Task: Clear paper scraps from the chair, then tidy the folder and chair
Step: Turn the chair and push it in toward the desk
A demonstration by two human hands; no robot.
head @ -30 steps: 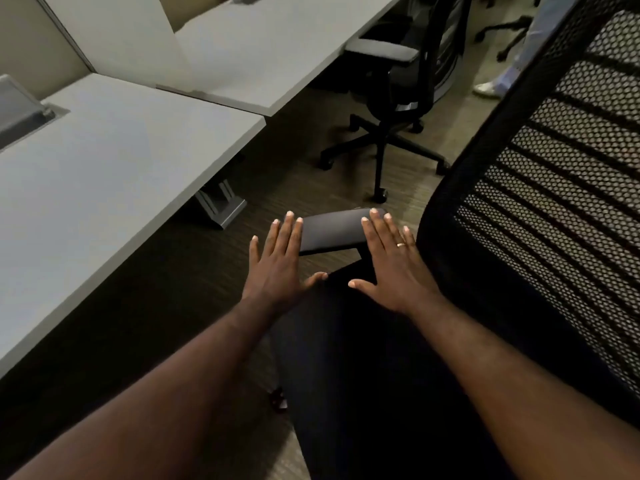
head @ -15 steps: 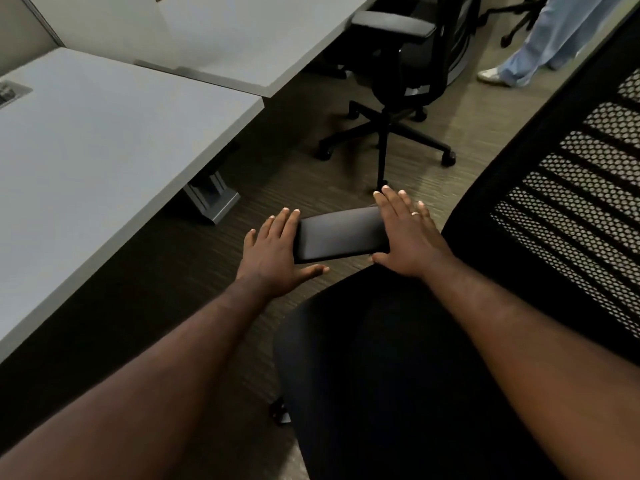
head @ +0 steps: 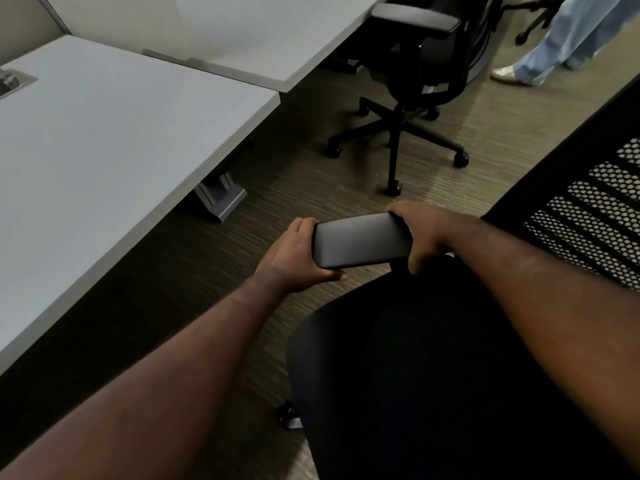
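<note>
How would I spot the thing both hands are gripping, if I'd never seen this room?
Start at the big black chair seat nearest the camera, with its mesh backrest at right. Just beyond the seat's far edge sits the armrest pad, held by the left hand and right hand at its two ends. Unlike the mesh, it is smooth, flat, rounded and faintly shiny.

One head-worn wide view, angled forward and down, close over the chair (head: 398, 368) seat; bench (head: 104, 150) at left.

floor (head: 304, 188) open btwn desk (head: 104, 140) & 2nd chair (head: 412, 81); mesh backrest (head: 588, 209) blocks rt side.
</note>
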